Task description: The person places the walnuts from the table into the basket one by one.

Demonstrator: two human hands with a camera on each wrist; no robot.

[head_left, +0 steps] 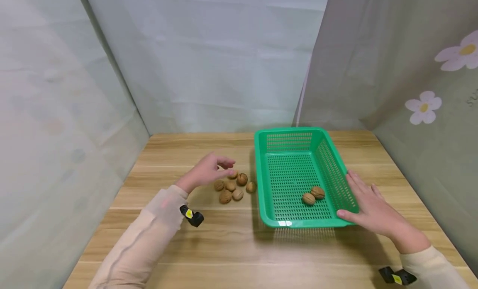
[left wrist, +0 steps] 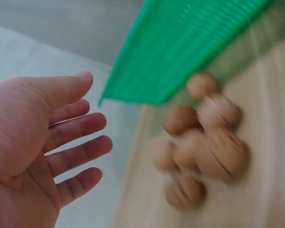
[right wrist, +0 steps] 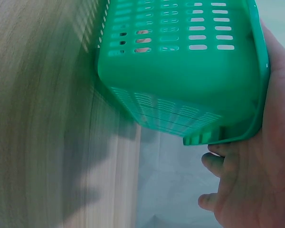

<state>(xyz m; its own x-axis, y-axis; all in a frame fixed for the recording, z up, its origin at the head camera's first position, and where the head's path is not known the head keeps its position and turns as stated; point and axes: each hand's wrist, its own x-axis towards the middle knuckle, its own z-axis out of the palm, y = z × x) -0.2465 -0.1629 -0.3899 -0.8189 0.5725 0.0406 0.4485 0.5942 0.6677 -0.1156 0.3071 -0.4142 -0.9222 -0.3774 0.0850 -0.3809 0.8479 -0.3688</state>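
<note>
Several walnuts [head_left: 225, 196] lie in a loose cluster on the wooden table, left of a green plastic basket [head_left: 263, 197]. My left hand [head_left: 206, 169] hovers at the back left of this cluster, fingers spread and the thumb apart. Nothing lies in its palm [left wrist: 19, 128] in the left wrist view, where the walnuts [left wrist: 223, 154] look blurred. Two walnuts [head_left: 318, 192] sit together on the basket floor, toward the near right. My right hand [head_left: 373, 212] rests on the basket's near right corner, fingers extended along the right rim and thumb over the corner.
The wooden table [head_left: 224, 247] runs back to a pale curtain [head_left: 224, 65]. Another curtain [head_left: 418, 156] with flower prints hangs along the right side, and a light sheet [head_left: 74, 115] covers the left. Small black devices [head_left: 192, 215] are worn at both wrists.
</note>
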